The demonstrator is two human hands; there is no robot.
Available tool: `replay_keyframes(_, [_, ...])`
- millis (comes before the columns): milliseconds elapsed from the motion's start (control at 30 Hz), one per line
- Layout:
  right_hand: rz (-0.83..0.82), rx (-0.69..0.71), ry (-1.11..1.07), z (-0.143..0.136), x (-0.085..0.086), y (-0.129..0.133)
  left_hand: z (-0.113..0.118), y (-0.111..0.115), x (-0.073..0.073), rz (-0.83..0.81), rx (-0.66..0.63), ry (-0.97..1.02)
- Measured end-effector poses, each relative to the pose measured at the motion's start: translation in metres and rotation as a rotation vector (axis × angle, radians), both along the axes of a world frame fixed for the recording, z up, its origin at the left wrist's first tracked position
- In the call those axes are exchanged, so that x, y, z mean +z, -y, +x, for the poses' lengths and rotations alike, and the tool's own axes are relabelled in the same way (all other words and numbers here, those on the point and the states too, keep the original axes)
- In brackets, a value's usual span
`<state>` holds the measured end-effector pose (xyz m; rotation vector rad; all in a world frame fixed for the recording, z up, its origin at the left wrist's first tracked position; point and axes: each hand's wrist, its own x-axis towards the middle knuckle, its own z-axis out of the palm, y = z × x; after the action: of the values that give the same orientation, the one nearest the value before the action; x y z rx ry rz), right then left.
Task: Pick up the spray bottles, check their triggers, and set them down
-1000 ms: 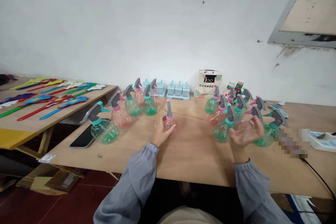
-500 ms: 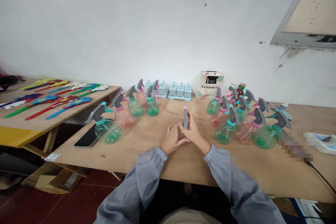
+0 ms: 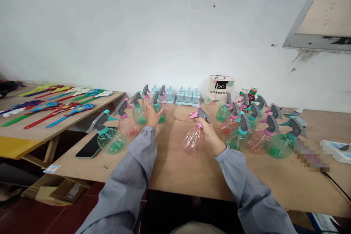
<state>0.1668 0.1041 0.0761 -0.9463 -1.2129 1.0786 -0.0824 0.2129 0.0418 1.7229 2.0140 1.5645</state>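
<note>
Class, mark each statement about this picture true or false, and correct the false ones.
1. The right hand holds a pink spray bottle near its top. True.
2. The left hand is resting on the phone. False: the left hand is at the spray bottles farther back, and nothing is holding the phone.
3. The printed paper bag stands upright near the wall. True.
4. Every spray bottle on the table is green. False: some are pink, including the one in the right hand.
5. The colourful hand-shaped sticks lie on the separate table at the left. True.
</note>
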Motion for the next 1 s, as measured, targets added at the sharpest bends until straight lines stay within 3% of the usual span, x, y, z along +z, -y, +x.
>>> replay_keyframes(100, [-0.112, 0.127, -0.135, 0.0, 0.011, 0.001, 0.007, 0.001, -0.009, -0.174, -0.005, -0.06])
replay_keyframes(167, [-0.13, 0.183, -0.185, 0.001, 0.014, -0.001, 0.016, 0.012, -0.019, -0.196, -0.009, -0.152])
replay_keyframes(333, [-0.179, 0.205, -0.217, 0.001, 0.009, -0.009, 0.039, 0.046, -0.05, -0.018, -0.056, -0.253])
replay_keyframes(467, [-0.107, 0.06, -0.271, -0.004, 0.002, -0.014, 0.048, 0.058, -0.067, 0.07, -0.181, -0.241])
replay_keyframes(600, [-0.071, -0.079, -0.316, -0.007, 0.003, -0.014, 0.05, 0.062, -0.072, 0.092, -0.241, -0.202])
replay_keyframes(1000, [-0.165, 0.104, -0.238, 0.002, 0.01, -0.012, 0.048, 0.063, -0.071, 0.097, -0.236, -0.159])
